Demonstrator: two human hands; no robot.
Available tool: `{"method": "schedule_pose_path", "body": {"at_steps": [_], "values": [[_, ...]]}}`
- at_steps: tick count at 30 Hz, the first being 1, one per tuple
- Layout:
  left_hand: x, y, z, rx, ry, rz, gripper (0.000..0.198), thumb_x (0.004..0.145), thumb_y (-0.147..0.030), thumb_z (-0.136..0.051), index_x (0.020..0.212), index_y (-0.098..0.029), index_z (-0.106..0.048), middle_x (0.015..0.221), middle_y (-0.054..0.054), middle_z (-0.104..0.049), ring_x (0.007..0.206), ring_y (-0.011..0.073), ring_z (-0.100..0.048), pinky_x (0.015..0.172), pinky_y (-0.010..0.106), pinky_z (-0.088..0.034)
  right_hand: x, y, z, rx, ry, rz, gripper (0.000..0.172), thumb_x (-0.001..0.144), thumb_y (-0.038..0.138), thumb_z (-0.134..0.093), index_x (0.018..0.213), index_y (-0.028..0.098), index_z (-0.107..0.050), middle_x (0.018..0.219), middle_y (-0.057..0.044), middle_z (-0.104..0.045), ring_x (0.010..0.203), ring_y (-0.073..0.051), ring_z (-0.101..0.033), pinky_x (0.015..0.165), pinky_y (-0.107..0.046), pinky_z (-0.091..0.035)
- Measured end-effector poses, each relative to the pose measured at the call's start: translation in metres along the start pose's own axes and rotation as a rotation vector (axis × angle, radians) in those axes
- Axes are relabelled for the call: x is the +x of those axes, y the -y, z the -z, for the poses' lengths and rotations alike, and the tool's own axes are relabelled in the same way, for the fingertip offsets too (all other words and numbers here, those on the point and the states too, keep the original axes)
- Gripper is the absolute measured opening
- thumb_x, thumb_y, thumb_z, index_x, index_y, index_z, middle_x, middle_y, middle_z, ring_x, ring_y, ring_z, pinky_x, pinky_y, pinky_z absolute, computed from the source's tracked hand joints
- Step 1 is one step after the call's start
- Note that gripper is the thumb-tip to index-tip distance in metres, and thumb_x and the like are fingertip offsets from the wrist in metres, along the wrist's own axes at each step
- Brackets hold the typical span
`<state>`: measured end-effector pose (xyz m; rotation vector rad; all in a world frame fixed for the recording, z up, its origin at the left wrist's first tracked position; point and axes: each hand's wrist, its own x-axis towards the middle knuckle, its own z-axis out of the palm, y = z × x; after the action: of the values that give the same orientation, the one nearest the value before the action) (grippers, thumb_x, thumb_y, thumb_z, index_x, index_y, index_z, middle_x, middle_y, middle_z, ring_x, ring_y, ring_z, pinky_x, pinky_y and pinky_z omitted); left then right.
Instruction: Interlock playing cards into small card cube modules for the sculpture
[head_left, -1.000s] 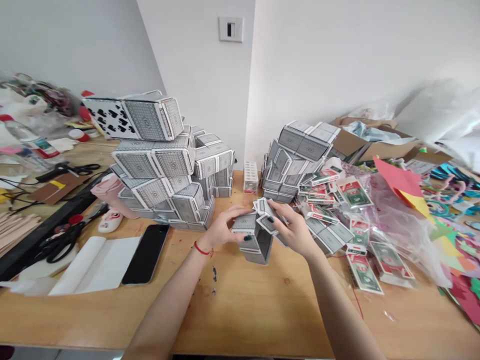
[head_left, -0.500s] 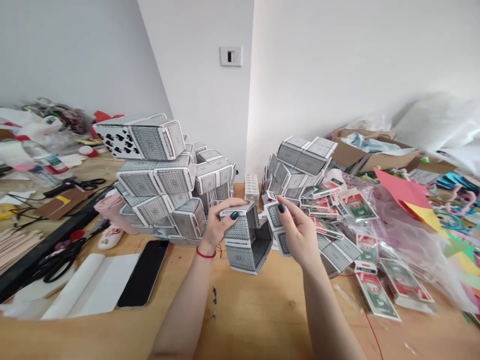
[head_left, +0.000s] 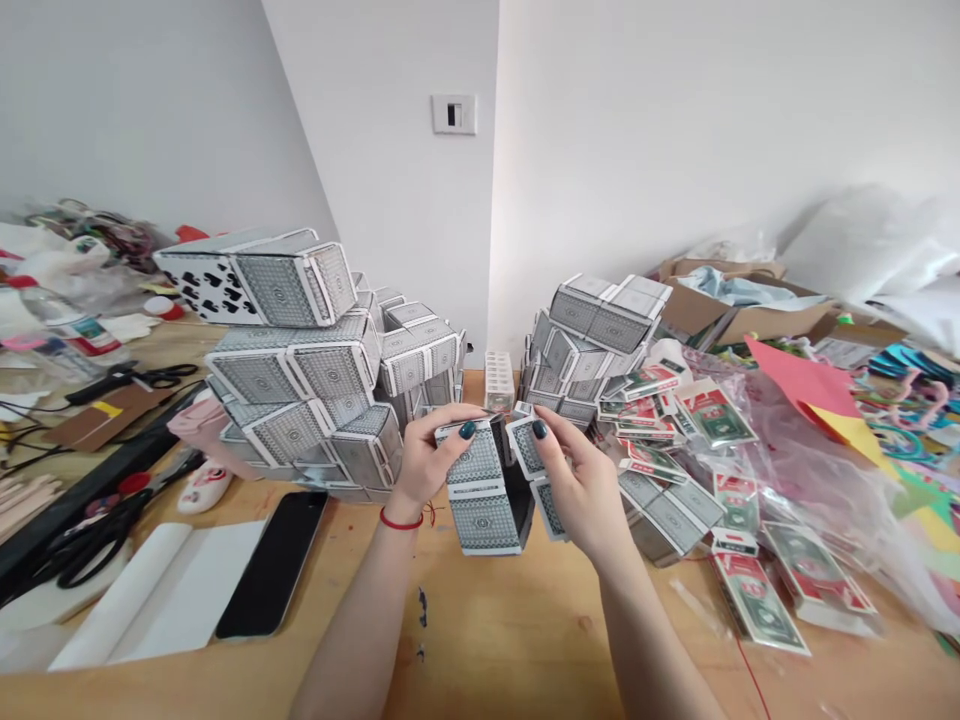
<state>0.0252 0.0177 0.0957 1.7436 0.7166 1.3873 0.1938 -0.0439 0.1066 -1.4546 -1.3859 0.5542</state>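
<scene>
nearer together than half a second before, over the wooden table [head_left: 525, 640], right of the tall card stack [head_left: 296, 365], were my card box [head_left: 481, 515] and smaller card piece [head_left: 527, 452]. my left hand [head_left: 433, 462] pinched the box; my right hand [head_left: 589, 482] pinched the piece just beside it.

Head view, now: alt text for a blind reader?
The left hand holds an open-sided box made of playing cards, and the right hand holds a folded card piece beside it, at a wooden table. Stacks of card boxes stand behind; a phone lies at left, card packs at right.
</scene>
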Motion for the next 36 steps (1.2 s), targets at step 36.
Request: {"method": "schedule_pose_path", "body": {"at_steps": [36], "values": [[-0.0002,0.0087,-0.0038,0.049,0.000,-0.066,0.024,0.079,-0.032,-0.055,0.096,-0.018,-0.065,0.106,0.010,-0.063,0.102,0.0242,-0.056,0.091,0.040,-0.041,-0.0013,0.0008,-0.0017,-0.040,0.038,0.080,0.042,0.086,0.043,-0.043,0.120,0.022,-0.054,0.111,-0.010,-0.062,0.101,-0.023,-0.057,0.088,-0.039,-0.044]]}}
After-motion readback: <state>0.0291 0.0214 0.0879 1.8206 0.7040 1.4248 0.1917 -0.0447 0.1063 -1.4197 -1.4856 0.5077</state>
